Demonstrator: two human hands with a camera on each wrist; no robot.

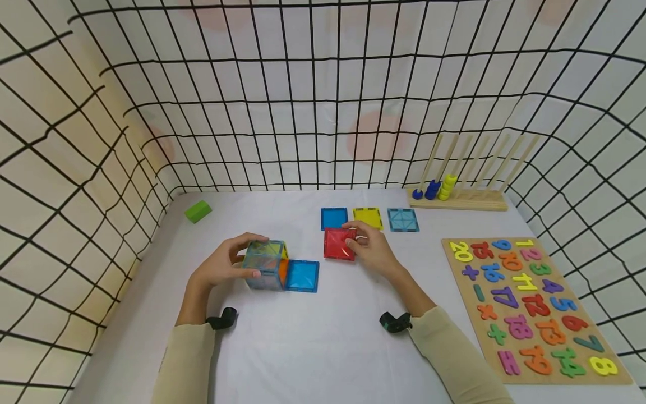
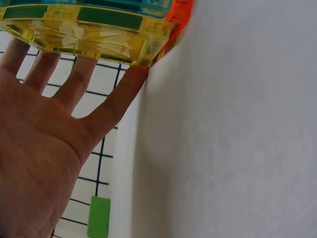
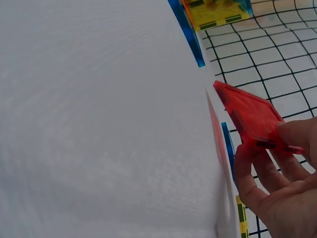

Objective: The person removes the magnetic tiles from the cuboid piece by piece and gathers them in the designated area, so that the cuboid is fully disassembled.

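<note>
Seemingly mid-assembly, the right hand (image 1: 372, 247) pinches a red magnetic tile (image 1: 336, 244) while the left hand (image 1: 222, 264) grips a tile cube (image 1: 265, 256); joining would need careful alignment.

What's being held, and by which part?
Right hand pinches the red tile at its right edge; left hand grips the tile box around its left side.

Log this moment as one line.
left hand: holds magnetic-tile box | right hand: pinches red square tile | blue square tile: flat beside box

Fingers (image 3: 248, 173) of the right hand (image 3: 290, 198) pinching a red tile (image 3: 252, 114), blue tile (image 3: 229, 148) nearby, white cloth (image 3: 109, 119), black grid (image 3: 255, 59)
</note>
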